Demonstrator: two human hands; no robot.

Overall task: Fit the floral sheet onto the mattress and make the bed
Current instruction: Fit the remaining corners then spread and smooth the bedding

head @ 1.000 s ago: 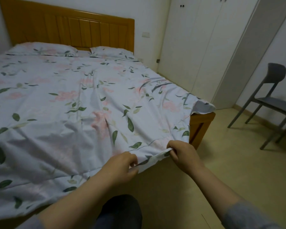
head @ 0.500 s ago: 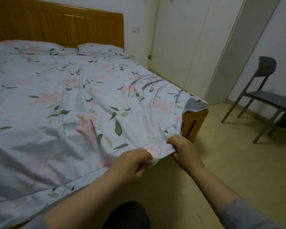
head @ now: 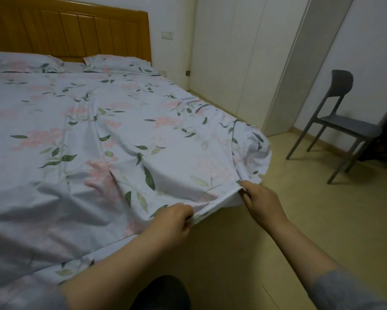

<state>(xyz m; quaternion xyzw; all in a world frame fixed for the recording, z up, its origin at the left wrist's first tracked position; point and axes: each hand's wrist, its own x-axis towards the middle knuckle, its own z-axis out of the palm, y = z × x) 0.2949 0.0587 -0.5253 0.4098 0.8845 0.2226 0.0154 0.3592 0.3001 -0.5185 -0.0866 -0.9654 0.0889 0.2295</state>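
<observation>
Pale blue floral sheet point(head: 121, 142) runs lengthwise toward eleven o'clock; our left hand point(head: 172, 222) and right hand point(head: 264, 202) each pinch its hem at five o'clock.

The right hand point(head: 264, 204) now grips the hem of the sheet point(head: 121, 142) farther from the left hand point(head: 174, 222). The sheet's corner now drapes over the foot corner of the bed point(head: 76, 30), hiding its wood.

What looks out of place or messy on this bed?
The floral sheet is bunched at the bed's foot corner, with creases fanning from the edge gripped by the left hand and right hand. Nothing looks damaged.
</observation>
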